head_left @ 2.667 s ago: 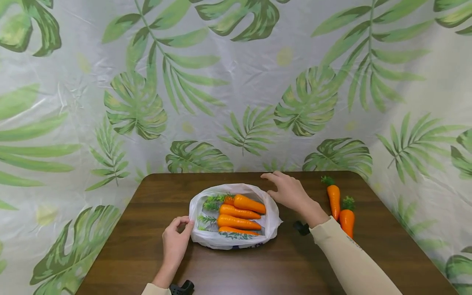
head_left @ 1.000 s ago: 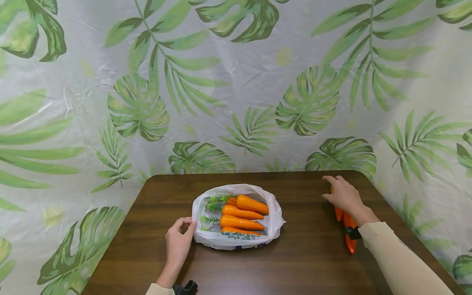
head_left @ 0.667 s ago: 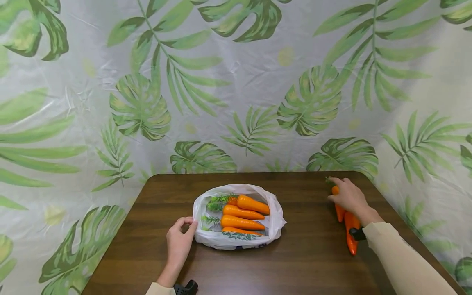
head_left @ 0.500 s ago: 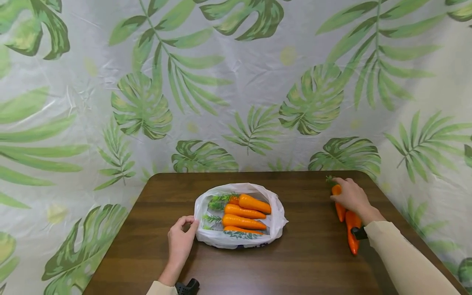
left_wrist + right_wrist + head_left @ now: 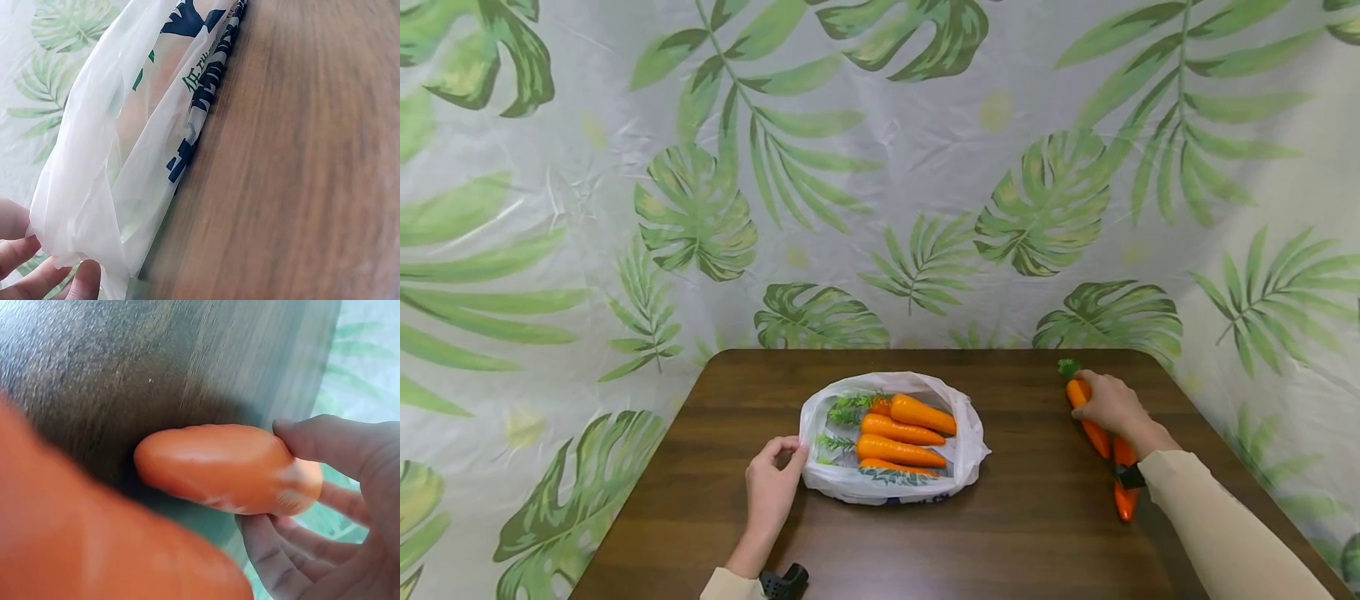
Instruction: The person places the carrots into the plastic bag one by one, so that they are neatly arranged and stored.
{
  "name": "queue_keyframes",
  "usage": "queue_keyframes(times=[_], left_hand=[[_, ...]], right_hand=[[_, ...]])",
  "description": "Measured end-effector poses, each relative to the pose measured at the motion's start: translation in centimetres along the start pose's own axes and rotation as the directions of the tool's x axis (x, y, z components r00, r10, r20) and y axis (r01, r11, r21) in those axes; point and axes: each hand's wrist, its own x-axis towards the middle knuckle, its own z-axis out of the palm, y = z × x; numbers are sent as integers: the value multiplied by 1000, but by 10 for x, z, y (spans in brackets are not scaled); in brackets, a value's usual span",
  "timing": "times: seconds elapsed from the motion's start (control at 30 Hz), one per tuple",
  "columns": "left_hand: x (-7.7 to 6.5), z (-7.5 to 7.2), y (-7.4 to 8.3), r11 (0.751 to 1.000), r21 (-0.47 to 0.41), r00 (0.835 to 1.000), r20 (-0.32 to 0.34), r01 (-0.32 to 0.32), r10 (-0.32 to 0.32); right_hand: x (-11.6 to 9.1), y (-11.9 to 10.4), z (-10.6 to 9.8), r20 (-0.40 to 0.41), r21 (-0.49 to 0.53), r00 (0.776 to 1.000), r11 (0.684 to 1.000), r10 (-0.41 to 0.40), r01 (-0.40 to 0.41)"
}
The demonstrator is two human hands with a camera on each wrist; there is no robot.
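A white plastic bag [image 5: 970,450] lies on the table with its mouth open, and several orange carrots [image 5: 901,451] with green tops show inside. At its left rim my left hand [image 5: 769,487] pinches the film between thumb and fingers; the left wrist view shows the gathered plastic [image 5: 81,187] at the fingertips. Over at the right, my right hand [image 5: 1111,406] grips a carrot [image 5: 1091,423] near its thick upper end, thumb on one side and fingers on the other. A second carrot [image 5: 1126,502] lies beside it, partly hidden under the right wrist.
The dark wooden table [image 5: 1000,542] has rounded far corners. Behind it hangs a pale sheet [image 5: 925,167] printed with green leaves. Black bands [image 5: 785,581] are worn on both wrists.
My right hand has gone from the bag's right rim to the carrots at the right and taken hold of one, its lower end swinging slightly right. The left hand stays at the bag's rim.
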Motion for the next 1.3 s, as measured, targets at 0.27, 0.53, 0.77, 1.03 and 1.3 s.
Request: queue_keyframes(times=[0.27, 0.53, 0.77, 1.03, 1.3], left_hand=[[-2, 1, -1, 1000, 22, 1000, 4, -7, 7], [0, 0, -3, 1000, 20, 1000, 6, 2, -2], [-1, 0, -4, 1000, 21, 1000, 18, 14, -15], [1, 0, -2, 1000, 12, 999, 22, 26, -27], [0, -1, -3, 1000, 15, 999, 24, 25, -25]], right_hand=[[-3, -3, 0, -17, 5, 1000, 1000, -12, 12], [-5, -8, -4, -70, 17, 997, 1000, -12, 13], [-9, -13, -7, -93, 41, 996, 999, -17, 21], [-13, -26, -19, -131, 56, 991, 998, -23, 30], [-24, -39, -22, -136, 89, 991, 996, 0, 12]])
